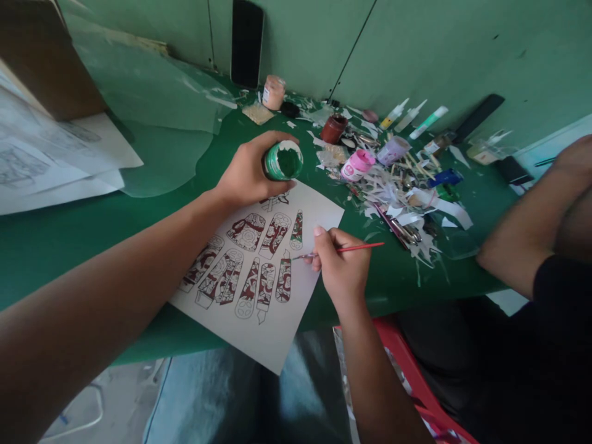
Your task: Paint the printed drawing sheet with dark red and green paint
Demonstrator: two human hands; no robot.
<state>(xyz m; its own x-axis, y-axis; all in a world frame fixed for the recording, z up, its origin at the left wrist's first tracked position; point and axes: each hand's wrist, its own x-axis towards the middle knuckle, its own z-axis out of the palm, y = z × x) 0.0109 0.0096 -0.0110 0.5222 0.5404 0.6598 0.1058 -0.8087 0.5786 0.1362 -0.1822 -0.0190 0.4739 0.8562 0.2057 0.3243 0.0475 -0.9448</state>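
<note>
My left hand (252, 169) is wrapped round an open jar of green paint (283, 161), tilted so that its mouth faces me, above the top of a white sheet (259, 342). Between the fingers of my right hand (342, 262) is a thin red paintbrush (358, 247). The brush's tip is at the sheet, beside a narrow printed shape (283, 280). Printed patterned shapes cover much of the sheet, several of them partly filled in dark red. One small shape (296, 229) near the top right shows green as well. The sheet hangs over the table's front edge.
Paper scraps (398, 197) lie heaped at the right, among a pink jar (357, 165), a dark red jar (333, 128) and a lilac jar (393, 150). A phone (246, 44) leans on the wall. Another person's arm (531, 209) rests at the far right.
</note>
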